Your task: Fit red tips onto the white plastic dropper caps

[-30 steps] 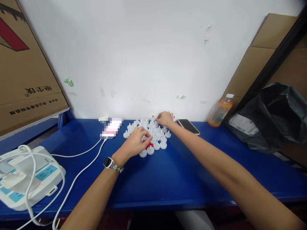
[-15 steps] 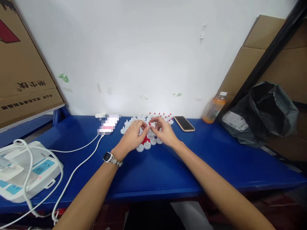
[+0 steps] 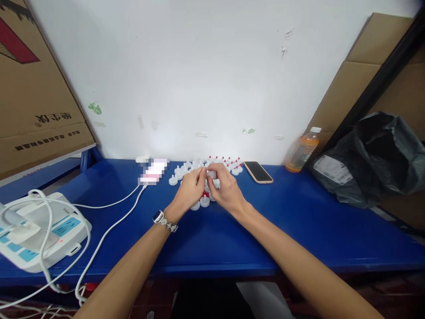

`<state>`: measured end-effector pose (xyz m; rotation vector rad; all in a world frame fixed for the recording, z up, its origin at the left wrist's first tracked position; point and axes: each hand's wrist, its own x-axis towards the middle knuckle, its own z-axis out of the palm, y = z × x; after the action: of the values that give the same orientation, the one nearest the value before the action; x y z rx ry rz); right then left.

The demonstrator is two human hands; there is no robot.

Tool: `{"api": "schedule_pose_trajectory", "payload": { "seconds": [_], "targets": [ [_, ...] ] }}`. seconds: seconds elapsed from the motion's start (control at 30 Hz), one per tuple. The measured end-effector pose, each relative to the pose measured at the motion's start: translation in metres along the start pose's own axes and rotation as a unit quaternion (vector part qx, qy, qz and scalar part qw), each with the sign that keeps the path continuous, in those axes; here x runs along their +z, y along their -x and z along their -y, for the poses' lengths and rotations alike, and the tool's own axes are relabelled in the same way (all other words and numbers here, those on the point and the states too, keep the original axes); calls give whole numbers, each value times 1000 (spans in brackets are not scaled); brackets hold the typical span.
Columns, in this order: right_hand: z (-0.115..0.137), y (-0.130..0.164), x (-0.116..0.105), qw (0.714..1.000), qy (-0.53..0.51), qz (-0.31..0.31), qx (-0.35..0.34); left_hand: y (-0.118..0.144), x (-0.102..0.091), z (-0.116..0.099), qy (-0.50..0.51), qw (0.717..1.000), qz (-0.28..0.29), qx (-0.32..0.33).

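Note:
My right hand (image 3: 227,186) is closed around a white nozzle cap (image 3: 211,174), thumb on the near side and fingers over the far side. Pressed against that cap's left side, the thumb and forefinger of my left hand (image 3: 191,188) pinch its small red tip, which the fingers now hide. Under and in front of both hands lie loose red tips (image 3: 206,194) and white nozzle caps (image 3: 205,201). More bare caps (image 3: 173,180) stand to the left. At the back right are several caps with red tips (image 3: 229,160) on them.
A phone (image 3: 258,172) lies right of the caps on the blue table (image 3: 212,248). Farther right stand an orange drink bottle (image 3: 303,149) and a black plastic bag (image 3: 361,164). At left are a blurred-out device (image 3: 154,170), white cables (image 3: 109,232) and a power strip (image 3: 49,230).
My left hand has turned and closed its fingers over the red tip, which showed between the hands before. My right hand has wrapped further around the cap. The view has shifted slightly.

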<state>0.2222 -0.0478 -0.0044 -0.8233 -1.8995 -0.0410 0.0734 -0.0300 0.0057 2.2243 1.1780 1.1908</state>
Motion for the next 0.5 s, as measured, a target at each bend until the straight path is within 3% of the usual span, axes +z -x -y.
{"api": "schedule_pose_trajectory", "payload": {
  "seconds": [0.13,0.33,0.4,0.5],
  "targets": [
    [0,0,7,999,20,-14,-33,-2,2,-3,58,996,-9,-70],
    [3,-1,19,999,32,-26,-17,-3,1,8,157,980,3,-123],
    [3,-1,19,999,10,-27,22,-1,-3,10,130,985,20,-113],
    [2,1,14,991,-54,-22,119,4,-10,9,-15,999,39,-24]
  ]
}}
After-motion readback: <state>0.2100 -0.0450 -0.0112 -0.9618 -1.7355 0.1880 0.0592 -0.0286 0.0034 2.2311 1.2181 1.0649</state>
